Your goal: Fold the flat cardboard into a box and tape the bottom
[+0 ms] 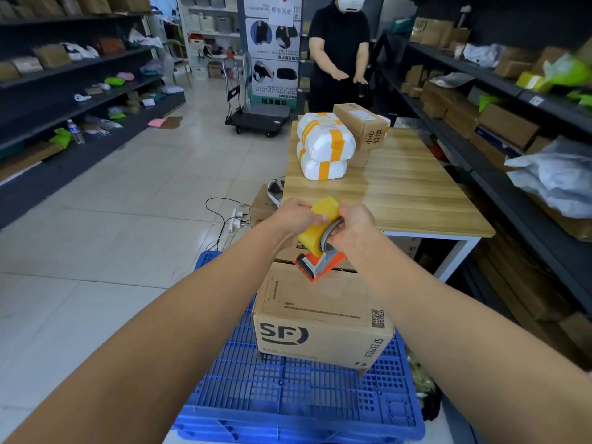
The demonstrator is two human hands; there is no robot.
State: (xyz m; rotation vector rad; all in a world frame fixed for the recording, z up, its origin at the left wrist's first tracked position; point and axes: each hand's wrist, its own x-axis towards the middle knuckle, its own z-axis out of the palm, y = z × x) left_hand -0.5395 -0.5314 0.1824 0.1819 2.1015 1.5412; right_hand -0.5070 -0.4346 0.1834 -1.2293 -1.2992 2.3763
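Assembled cardboard box (320,315) stands on a blue plastic pallet (288,398), at 6 o'clock from the hands. Tape dispenser (314,238) hangs over the box's far edge, orange head down; contact with the box cannot be confirmed. Left hand (296,216) grips the yellow roll, fingers curled round it. Right hand (352,227) is closed round the grey handle.

Wooden table (410,200) stands just beyond the box at 12 to 1 o'clock, carrying white foam parcels (323,149) and a brown carton (360,125). A person in black (339,49) stands past it. Power strip (236,217) lies on the floor at 10 o'clock. Shelving (499,84) runs along 3 o'clock.
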